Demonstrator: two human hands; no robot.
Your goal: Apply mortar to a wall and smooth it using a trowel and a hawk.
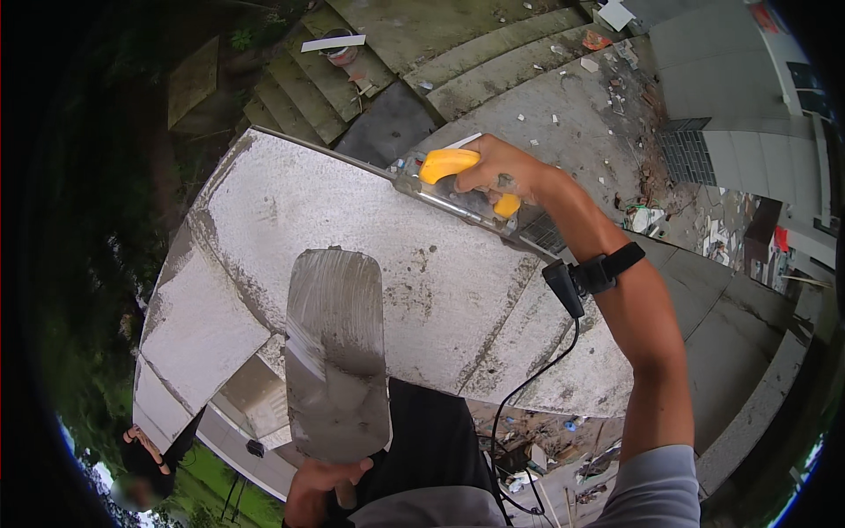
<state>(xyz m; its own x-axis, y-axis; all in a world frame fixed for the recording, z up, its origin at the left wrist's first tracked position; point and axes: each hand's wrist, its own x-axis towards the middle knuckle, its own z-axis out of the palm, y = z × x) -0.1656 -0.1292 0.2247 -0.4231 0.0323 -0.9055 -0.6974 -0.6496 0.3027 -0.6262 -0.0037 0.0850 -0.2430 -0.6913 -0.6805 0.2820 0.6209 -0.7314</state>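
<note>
My left hand (327, 484) is closed at the near end of a long grey plastering trowel (336, 378). That flat, rounded plate is smeared with wet grey mortar. My right hand (502, 172) is wrapped round the yellow handle of a second tool, which looks like a finishing trowel (462, 209). Its narrow metal blade lies along the far edge of a broad whitish, rough surface (352, 211). Dark mortar patches and lines mark this surface, and the grey trowel hangs over its near part. The blade's underside is hidden.
A strapped black device (581, 282) sits on my right forearm, its cable (528, 378) looping down. Stone steps (321, 88) and a bucket (339, 51) with a white strip lie beyond. Rubble (722, 233) litters the right. Another person (145, 449) appears at lower left.
</note>
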